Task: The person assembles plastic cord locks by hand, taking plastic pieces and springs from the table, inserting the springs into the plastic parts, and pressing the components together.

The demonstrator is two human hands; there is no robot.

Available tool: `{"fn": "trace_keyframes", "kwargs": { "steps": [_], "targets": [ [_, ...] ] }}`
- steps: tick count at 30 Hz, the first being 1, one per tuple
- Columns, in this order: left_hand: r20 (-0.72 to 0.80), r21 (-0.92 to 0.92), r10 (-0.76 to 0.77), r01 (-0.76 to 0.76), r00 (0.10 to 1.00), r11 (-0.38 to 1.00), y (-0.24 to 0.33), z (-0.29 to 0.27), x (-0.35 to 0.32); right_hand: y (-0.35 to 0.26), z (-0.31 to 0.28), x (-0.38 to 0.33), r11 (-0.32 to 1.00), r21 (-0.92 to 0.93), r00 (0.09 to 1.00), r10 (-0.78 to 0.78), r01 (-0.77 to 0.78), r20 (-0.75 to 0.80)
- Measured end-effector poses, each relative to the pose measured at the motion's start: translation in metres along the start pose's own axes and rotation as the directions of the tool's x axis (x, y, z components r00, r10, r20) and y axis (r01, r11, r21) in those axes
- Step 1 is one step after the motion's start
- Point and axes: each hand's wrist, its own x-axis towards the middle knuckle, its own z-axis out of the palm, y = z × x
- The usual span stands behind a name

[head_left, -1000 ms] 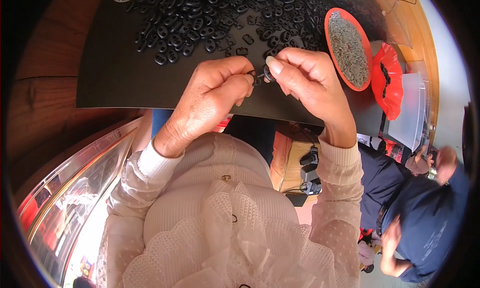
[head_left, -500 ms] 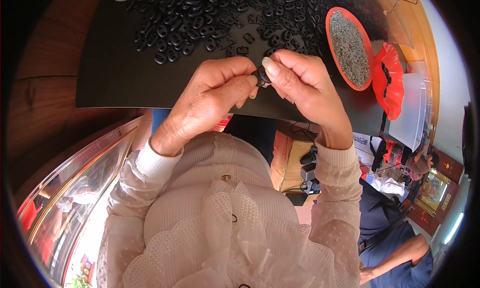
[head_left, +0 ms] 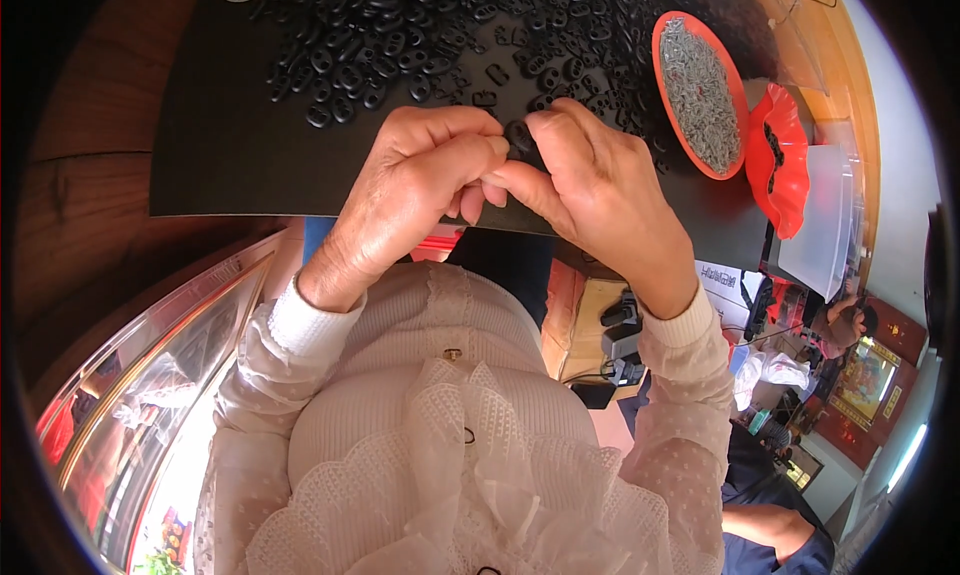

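Observation:
My left hand (head_left: 425, 170) and my right hand (head_left: 595, 175) meet over the near part of the black table. Between their fingertips is a small black oval plastic piece with two holes (head_left: 518, 135), partly hidden by the fingers. My left thumb and forefinger pinch at its left side. My right forefinger bends against its right side, while the right thumb reaches across to the left fingertips. Just beyond the hands, a wide pile of similar black two-hole pieces (head_left: 350, 75) covers the table, with small open black frames (head_left: 497, 74) among them.
An orange-red bowl (head_left: 741, 125) of small grey metal springs stands at the right. Beside it are a red wavy-rimmed dish (head_left: 792, 175) with black bits and a translucent plastic container (head_left: 820, 215). The table's front edge (head_left: 230, 215) runs below my hands. Another person's arm (head_left: 770, 525) shows lower right.
My right thumb has moved down and left off the black piece to my left fingertips, and the right hand has turned. The other person's arm at lower right has shifted.

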Motion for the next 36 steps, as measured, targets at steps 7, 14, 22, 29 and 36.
{"fn": "trace_keyframes", "kwargs": {
  "steps": [7,14,22,29,36],
  "targets": [
    [0.060,0.117,0.042,-0.049,0.997,0.992,-0.001,-0.002,0.005,-0.001,-0.011,0.002,0.995,0.007,0.988,-0.099,0.099,0.118],
    [0.060,0.096,0.037,-0.043,0.998,0.994,-0.001,0.000,0.003,-0.004,-0.004,-0.005,0.996,-0.069,0.998,-0.057,0.060,0.035],
    [0.069,0.099,0.100,-0.107,0.993,0.989,-0.005,0.001,0.001,-0.006,-0.005,-0.006,0.999,-0.011,0.999,-0.034,0.034,-0.013],
    [0.077,0.162,0.147,-0.158,0.986,0.974,-0.007,0.000,0.001,-0.016,0.002,-0.018,0.920,0.285,0.961,0.275,-0.268,0.015],
    [0.074,0.202,0.202,-0.213,0.977,0.956,-0.006,0.002,0.001,-0.022,0.000,-0.017,0.955,0.176,0.961,0.257,-0.237,-0.101]
  ]
}}
